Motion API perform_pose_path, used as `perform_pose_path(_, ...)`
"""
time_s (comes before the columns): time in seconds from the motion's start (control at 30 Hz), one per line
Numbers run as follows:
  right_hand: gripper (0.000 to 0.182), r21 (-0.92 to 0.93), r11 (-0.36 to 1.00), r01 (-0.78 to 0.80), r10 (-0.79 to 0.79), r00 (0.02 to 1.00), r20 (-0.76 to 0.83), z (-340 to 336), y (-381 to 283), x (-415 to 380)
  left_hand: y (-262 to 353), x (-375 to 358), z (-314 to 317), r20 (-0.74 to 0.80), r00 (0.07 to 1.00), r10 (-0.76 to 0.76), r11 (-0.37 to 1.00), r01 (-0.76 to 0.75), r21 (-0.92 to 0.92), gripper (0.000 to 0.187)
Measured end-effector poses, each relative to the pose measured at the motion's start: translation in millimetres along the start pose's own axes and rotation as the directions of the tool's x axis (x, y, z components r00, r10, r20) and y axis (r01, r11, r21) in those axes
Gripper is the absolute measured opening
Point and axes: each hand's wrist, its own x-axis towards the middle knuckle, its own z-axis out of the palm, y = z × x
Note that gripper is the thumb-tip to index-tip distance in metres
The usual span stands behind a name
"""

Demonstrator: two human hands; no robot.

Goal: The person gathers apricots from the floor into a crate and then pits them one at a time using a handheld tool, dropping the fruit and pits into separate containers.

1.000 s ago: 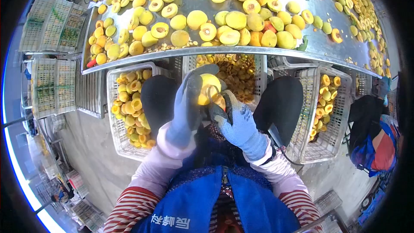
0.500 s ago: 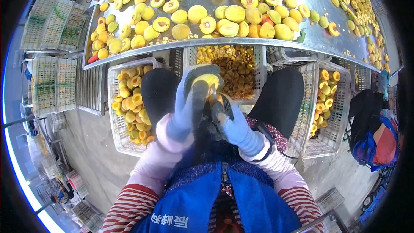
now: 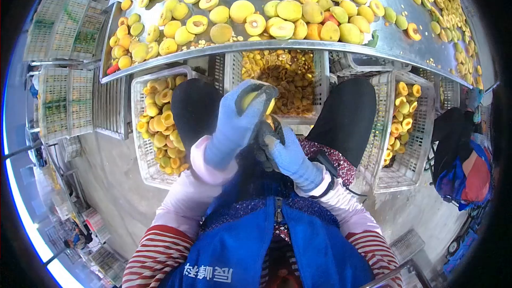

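Observation:
My left hand (image 3: pixel 238 120), in a blue glove with dark grey palm and fingers, is closed around a yellow peach half (image 3: pixel 249 97). The glove covers most of the fruit, and only parts of its yellow skin show between the fingers. Just below and to the right, my right hand (image 3: pixel 288 154), gloved alike, has its fingers curled close against the left hand. What the right fingers grip is hidden; a bit of orange shows at their tips. Both hands are over my lap, in front of a white crate (image 3: pixel 324 82) holding brown pits and yellow scraps.
A metal table (image 3: pixel 202 53) ahead carries many peaches, several cut open with pits showing. Crates of hollowed peach halves stand at left (image 3: pixel 140 152) and right (image 3: pixel 397 184). Stacked crates (image 3: pixel 64 101) are at far left. Another person (image 3: pixel 464 168) sits at far right.
My left hand has rolled over, so its back faces up and more of the peach half is covered. The thin tool tip seen by the right fingers earlier is now hidden.

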Motion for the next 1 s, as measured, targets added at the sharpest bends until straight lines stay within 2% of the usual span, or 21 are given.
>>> perform_pose_path(0.13, 0.041, 0.398, 0.883, -0.247, 0.215, 0.969, 0.123, 11.2, -19.1, -3.6, 3.2, 3.5, -2.1, 0.079, 0.994, 0.076, 0.997, -0.075, -0.015, 0.016)
perform_pose_path(0.17, 0.045, 0.491, 0.787, -0.374, 0.309, 0.927, 0.211, 10.4, -26.0, -2.4, 1.8, 4.7, -1.7, 0.092, 0.99, 0.105, 0.994, -0.105, -0.006, 0.017)
perform_pose_path(0.2, 0.049, 0.564, 0.665, -0.489, 0.383, 0.872, 0.304, 8.1, -29.9, -2.4, 0.5, 6.0, -1.5, 0.126, 0.992, 0.031, 0.994, -0.018, -0.105, 0.018)
perform_pose_path(0.23, 0.053, 0.608, 0.552, -0.57, 0.264, 0.812, 0.521, -2.2, -18.0, -2.0, -1.4, 7.2, -1.4, 0.165, 0.986, -0.039, 0.977, 0.072, -0.2, 0.019)
perform_pose_path(0.27, 0.052, 0.662, 0.456, -0.595, 0.253, 0.8, 0.544, -3.1, -13.8, -0.9, -4.2, 8.2, -1.6, 0.207, 0.973, -0.102, 0.943, 0.161, -0.29, 0.02)
perform_pose_path(0.3, 0.051, 0.704, 0.357, -0.613, 0.24, 0.789, 0.565, -3.4, -12.1, 0.5, -15.9, 9.5, -1.3, 0.231, 0.969, -0.089, 0.917, 0.17, -0.361, 0.024)
perform_pose_path(0.37, 0.053, 0.749, 0.192, -0.635, 0.232, 0.771, 0.593, -4.5, -11.9, 3.3, -27.5, 8.8, 0.5, 0.203, 0.96, -0.194, 0.889, 0.259, -0.377, 0.027)
perform_pose_path(0.43, 0.055, 0.739, 0.131, -0.66, 0.185, 0.749, 0.636, -8.7, -2.9, 6.0, -23.5, 3.1, -3.1, 0.194, 0.937, -0.289, 0.882, 0.34, -0.327, 0.028)
perform_pose_path(0.47, 0.056, 0.734, 0.101, -0.672, 0.161, 0.739, 0.655, -11.5, 5.6, 7.1, -24.9, 1.3, -3.4, 0.165, 0.953, -0.254, 0.908, 0.294, -0.3, 0.026)
perform_pose_path(0.5, 0.057, 0.692, 0.106, -0.714, -0.014, 0.695, 0.719, -9.9, 12.0, 11.3, -26.6, 2.3, -2.4, 0.137, 0.967, -0.214, 0.931, 0.244, -0.272, 0.024)
perform_pose_path(0.53, 0.057, 0.685, 0.092, -0.723, -0.009, 0.687, 0.727, -10.3, 14.0, 10.2, -25.4, 3.1, -1.5, 0.108, 0.979, -0.175, 0.949, 0.197, -0.245, 0.022)
perform_pose_path(0.57, 0.057, 0.68, 0.073, -0.729, -0.004, 0.682, 0.731, -9.4, 14.4, 7.1, -19.5, 3.6, -13.2, 0.214, 0.968, -0.135, 0.985, 0.155, -0.079, 0.02)
perform_pose_path(0.67, 0.057, 0.676, 0.033, -0.736, 0.034, 0.677, 0.735, 1.9, 5.4, 3.8, -18.8, 7.9, -29.4, 0.374, 0.927, 0.021, 0.997, -0.045, 0.056, 0.019)
perform_pose_path(0.7, 0.057, 0.679, 0.021, -0.734, 0.053, 0.679, 0.732, 4.5, 3.9, 3.5, -17.4, 4.5, -25.6, 0.325, 0.945, 0.032, 0.999, -0.033, -0.004, 0.024)
perform_pose_path(0.77, 0.057, 0.665, 0.073, -0.744, -0.087, 0.659, 0.747, 10.5, 5.3, 8.2, -7.2, -8.4, -17.7, 0.254, 0.967, -0.01, 0.995, 0.036, -0.097, 0.029)
perform_pose_path(0.8, 0.057, 0.663, 0.087, -0.744, -0.151, 0.648, 0.747, 13.3, 8.6, 6.1, -16.8, -13.3, -14.1, 0.24, 0.961, -0.137, 0.924, 0.211, -0.319, 0.032)
perform_pose_path(0.83, 0.055, 0.647, 0.112, -0.754, -0.144, 0.632, 0.762, 8.5, 13.0, 7.1, -21.4, -17.4, -9.8, 0.223, 0.939, -0.262, 0.775, 0.342, -0.532, 0.035)
perform_pose_path(0.9, 0.054, 0.689, 0.233, -0.687, -0.125, 0.681, 0.721, -3.9, 6.3, 11.0, -14.2, -27.0, 2.0, -0.138, 0.912, -0.385, 0.649, 0.161, -0.744, 0.03)
perform_pose_path(0.93, 0.053, 0.704, 0.289, -0.649, -0.123, 0.704, 0.699, -9.2, 3.7, 10.8, -18.3, -26.9, -7.1, -0.238, 0.891, -0.386, 0.641, 0.073, -0.764, 0.027)
perform_pose_path(0.97, 0.051, 0.742, 0.234, -0.628, -0.08, 0.748, 0.658, -17.0, 3.2, 11.0, -22.2, -29.6, -26.7, -0.341, 0.885, -0.316, 0.7, -0.025, -0.713, 0.025)
perform_pose_path(1.0, 0.05, 0.842, 0.205, -0.5, 0.18, 0.865, 0.469, -24.3, 4.3, 7.5, -27.9, -30.9, -49.9, -0.446, 0.868, -0.217, 0.793, -0.11, -0.6, 0.024)
